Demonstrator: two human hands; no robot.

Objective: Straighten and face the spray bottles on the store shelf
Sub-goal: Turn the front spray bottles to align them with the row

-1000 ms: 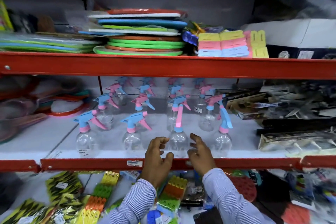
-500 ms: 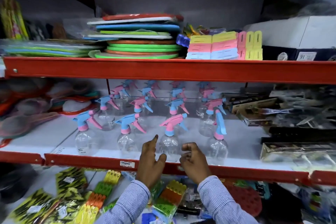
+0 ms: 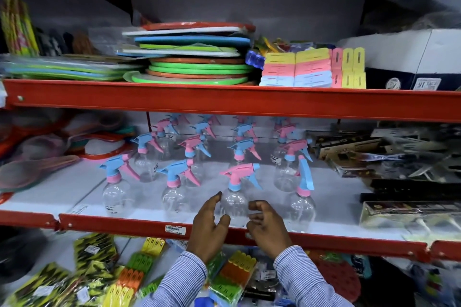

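In the head view, four columns of clear spray bottles stand on the white middle shelf (image 3: 82, 197) behind its red front rail. Both hands are at the third bottle from the left in the near row, the pink-headed spray bottle (image 3: 235, 200). The left hand (image 3: 208, 225) lies against the bottle's left side, fingers loosely curled and the thumb (image 3: 222, 220) in front of the clear belly. The right hand (image 3: 268, 225) is just beside the right side, fingers half curled. Neither hand is clenched, and whether the bottle is lightly cupped or already let go cannot be told.

The bottle's nozzle points left and its trigger right, like the two blue-headed bottles (image 3: 175, 188) to its left, so it looks faced. The near-right bottle (image 3: 303, 197) does not: its blue head stands nearly end-on.

To do the step well, I would hold each bottle low on its round belly with both hands and twist it on its base without lifting, since these light bottles probably tip easily and the row behind stands close. Bases should line up parallel to the rail.
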